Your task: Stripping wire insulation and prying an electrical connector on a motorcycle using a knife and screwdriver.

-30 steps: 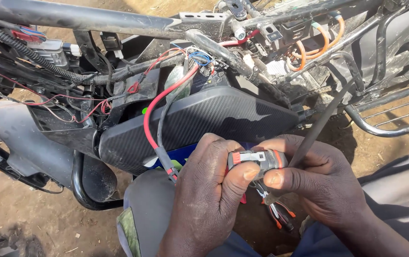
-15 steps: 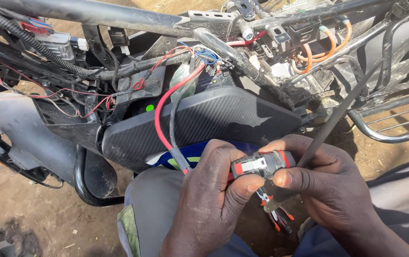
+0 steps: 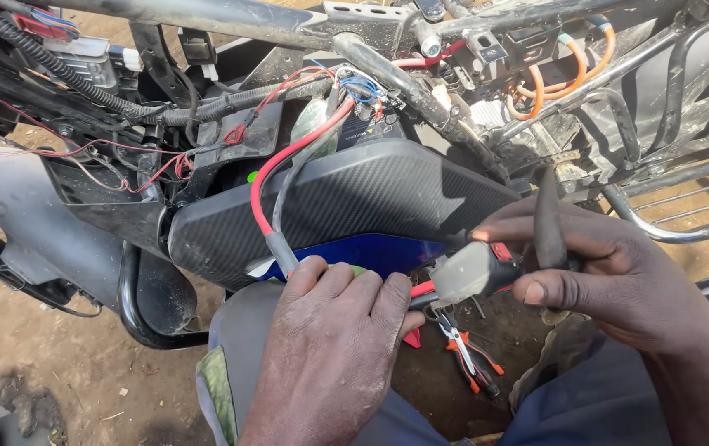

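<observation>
Since a second ago, my two hands have drawn apart: they were bunched together around the connector, and now the connector shows plainly between them. My right hand [image 3: 610,277] pinches a small plug connector with a pale plastic body and a black-and-red end [image 3: 477,273] between thumb and forefinger, fingers closed firmly on it, and a dark slim tool handle [image 3: 548,219] stands up from the same grip. My left hand [image 3: 334,347] is curled shut, knuckles up, on the red cable [image 3: 422,290] that runs into the connector; a thick grey cable with a red upper length [image 3: 282,248] passes under its fingers and climbs to the wiring above. The connector sits in the middle of the view, just in front of the black carbon-patterned side panel of the motorcycle [image 3: 354,202]. Orange-handled pliers [image 3: 466,351] lie on the dirt ground [image 3: 33,347] below my hands, between my knees.
</observation>
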